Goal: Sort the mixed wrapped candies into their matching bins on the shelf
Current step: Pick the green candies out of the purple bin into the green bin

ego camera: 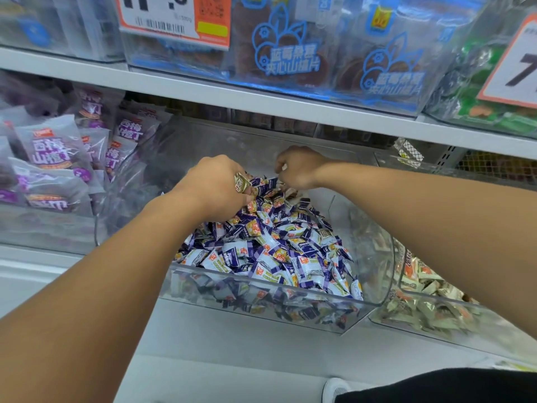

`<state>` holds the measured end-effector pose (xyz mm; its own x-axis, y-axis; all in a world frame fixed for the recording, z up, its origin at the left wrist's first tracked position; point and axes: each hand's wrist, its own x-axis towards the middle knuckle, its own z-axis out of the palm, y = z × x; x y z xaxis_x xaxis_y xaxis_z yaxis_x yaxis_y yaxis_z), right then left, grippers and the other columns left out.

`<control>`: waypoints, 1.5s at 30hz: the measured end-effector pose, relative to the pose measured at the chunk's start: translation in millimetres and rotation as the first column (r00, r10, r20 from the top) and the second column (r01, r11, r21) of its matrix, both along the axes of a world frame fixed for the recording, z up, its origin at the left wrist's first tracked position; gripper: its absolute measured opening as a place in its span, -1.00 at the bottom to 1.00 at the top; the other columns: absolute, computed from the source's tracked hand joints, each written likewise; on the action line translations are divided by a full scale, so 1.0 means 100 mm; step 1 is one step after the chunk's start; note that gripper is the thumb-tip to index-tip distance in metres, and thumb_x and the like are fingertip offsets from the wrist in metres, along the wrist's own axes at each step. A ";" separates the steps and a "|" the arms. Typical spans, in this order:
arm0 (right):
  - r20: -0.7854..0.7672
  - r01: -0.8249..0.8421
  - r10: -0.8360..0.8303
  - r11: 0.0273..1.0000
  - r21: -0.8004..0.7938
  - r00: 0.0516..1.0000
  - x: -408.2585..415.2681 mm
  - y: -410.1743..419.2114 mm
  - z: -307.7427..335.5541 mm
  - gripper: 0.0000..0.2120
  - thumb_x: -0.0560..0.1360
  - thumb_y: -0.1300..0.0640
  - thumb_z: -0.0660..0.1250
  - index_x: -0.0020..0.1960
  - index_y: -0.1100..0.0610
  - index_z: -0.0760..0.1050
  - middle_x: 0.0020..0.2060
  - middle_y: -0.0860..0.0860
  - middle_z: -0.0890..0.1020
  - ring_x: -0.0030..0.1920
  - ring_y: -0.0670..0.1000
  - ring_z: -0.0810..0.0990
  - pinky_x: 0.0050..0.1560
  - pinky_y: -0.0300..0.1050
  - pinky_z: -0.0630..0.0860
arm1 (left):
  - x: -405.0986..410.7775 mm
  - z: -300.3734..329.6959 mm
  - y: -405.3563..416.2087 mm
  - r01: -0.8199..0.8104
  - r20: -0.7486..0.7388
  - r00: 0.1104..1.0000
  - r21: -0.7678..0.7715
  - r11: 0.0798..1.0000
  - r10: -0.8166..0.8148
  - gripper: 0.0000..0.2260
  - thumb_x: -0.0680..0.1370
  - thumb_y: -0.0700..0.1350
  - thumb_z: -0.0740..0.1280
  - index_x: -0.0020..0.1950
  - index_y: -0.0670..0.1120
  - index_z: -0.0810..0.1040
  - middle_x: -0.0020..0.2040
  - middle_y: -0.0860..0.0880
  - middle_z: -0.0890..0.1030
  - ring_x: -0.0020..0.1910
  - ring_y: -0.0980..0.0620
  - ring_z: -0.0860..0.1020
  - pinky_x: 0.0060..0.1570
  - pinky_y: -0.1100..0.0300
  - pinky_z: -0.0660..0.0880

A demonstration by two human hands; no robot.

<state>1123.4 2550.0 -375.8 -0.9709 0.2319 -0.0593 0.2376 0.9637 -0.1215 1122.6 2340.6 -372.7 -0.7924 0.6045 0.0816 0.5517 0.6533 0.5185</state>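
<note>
Head view
Bin [261, 282]: clear hard plastic, heaped with crinkly purple-and-white wrapped candies [279, 248].
Left hand [216, 187]: grip curled round a shiny gold-wrapped candy [241, 182], over the heap.
Right hand [299, 167]: fingertips pinching a wrapper at the heap's back.

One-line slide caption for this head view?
Both hands dig in the clear bin of purple candies; left hand grips a gold-wrapped candy.

Blue packs [286, 58] read 蓝莓果酱夹心山楂片, purple bags [52, 149] read 西梅山楂丁, right price tag [520, 68] shows 7
</note>
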 end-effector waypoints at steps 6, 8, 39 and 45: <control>0.189 0.056 -0.066 0.997 0.057 0.980 -0.11 -0.03 -0.15 -0.78 0.59 0.13 0.34 -0.20 0.18 0.44 -0.33 0.05 0.48 -0.36 0.05 0.49 -0.52 -0.21 0.43 | -0.01 0.00 -0.02 0.001 -0.006 1.000 0.014 1.000 -0.001 -0.86 0.52 0.02 0.43 -0.12 -0.04 0.63 -0.25 -0.06 0.62 -0.28 -0.05 0.58 -0.22 0.12 0.51; 0.167 0.072 -0.088 0.993 0.098 0.982 -0.10 0.00 -0.14 -0.64 0.57 0.18 0.36 -0.31 0.11 0.25 -0.32 0.06 0.47 -0.37 0.04 0.49 -0.50 -0.18 0.42 | -0.02 -0.01 -0.03 0.005 -0.017 1.000 -0.001 1.000 -0.005 -0.83 0.52 0.03 0.43 -0.11 -0.07 0.64 -0.25 -0.07 0.62 -0.27 -0.05 0.57 -0.24 0.13 0.50; -0.099 0.122 -0.326 0.591 -0.797 0.940 2.43 0.79 0.65 -0.82 0.46 0.13 0.48 -0.18 0.19 0.52 -0.29 0.20 0.61 -0.38 0.01 0.63 -0.55 -0.25 0.36 | 1.10 0.36 0.86 0.347 0.052 0.899 0.518 0.782 -0.434 -0.88 0.37 -0.05 0.57 -0.17 -0.01 0.68 -0.32 0.02 0.67 -0.37 0.16 0.59 -0.30 0.34 0.47; 0.090 0.338 -0.516 0.410 -0.847 0.852 2.66 1.23 0.47 -0.92 0.55 0.09 0.40 -0.06 0.10 0.57 -0.28 0.09 0.66 -0.33 -0.06 0.65 -0.49 -0.31 0.46 | 1.42 0.34 1.41 0.504 -0.226 0.864 0.386 0.773 -0.450 -0.89 0.42 0.03 0.54 -0.12 0.07 0.68 -0.26 0.16 0.65 -0.21 0.18 0.59 -0.14 0.18 0.51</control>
